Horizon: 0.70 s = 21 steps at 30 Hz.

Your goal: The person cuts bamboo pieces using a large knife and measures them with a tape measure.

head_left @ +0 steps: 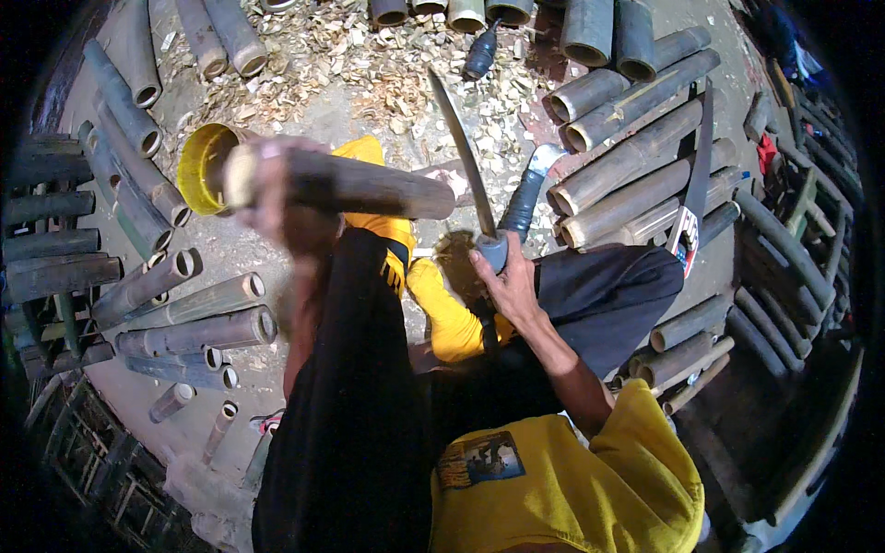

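honestly sketchy: left hand (277, 198) fingers wrapped around the bamboo piece (359, 184) held over the knees, right hand (507, 281) gripping the long knife (466, 166), so a glancing chop could hit those knuckles.

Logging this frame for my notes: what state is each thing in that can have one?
left hand: closed round the bamboo section, blurred
bamboo section: held up, lying level
right hand: closed on the knife handle
long knife: blade raised, pointing away
second knife: lying on the ground
yellow tub: tipped on its side, mouth open
saw: resting across stacked bamboo
wood chips: scattered
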Motion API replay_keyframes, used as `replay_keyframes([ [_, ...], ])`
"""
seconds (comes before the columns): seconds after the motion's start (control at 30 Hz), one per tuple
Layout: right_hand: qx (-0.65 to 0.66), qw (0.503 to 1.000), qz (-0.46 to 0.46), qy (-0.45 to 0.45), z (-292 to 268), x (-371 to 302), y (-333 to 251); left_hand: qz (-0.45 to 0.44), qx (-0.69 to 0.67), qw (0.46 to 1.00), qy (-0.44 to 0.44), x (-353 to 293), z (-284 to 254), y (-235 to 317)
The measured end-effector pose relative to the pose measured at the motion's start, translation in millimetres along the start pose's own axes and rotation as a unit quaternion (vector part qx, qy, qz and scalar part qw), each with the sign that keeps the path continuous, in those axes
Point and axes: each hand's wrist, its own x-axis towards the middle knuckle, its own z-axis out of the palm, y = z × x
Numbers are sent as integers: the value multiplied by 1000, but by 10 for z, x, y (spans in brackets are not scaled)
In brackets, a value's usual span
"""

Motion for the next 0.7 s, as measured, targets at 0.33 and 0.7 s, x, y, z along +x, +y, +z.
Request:
replay_keyframes([
  [0.33, -69, 996, -49, -10, 123, 309, -203, 30, 74, 997, -5, -42, 6, -396],
  [0.7, 59, 977, -162, 127, -108, 175, -252, 6, 51, 998, -42, 44, -36, -444],
])
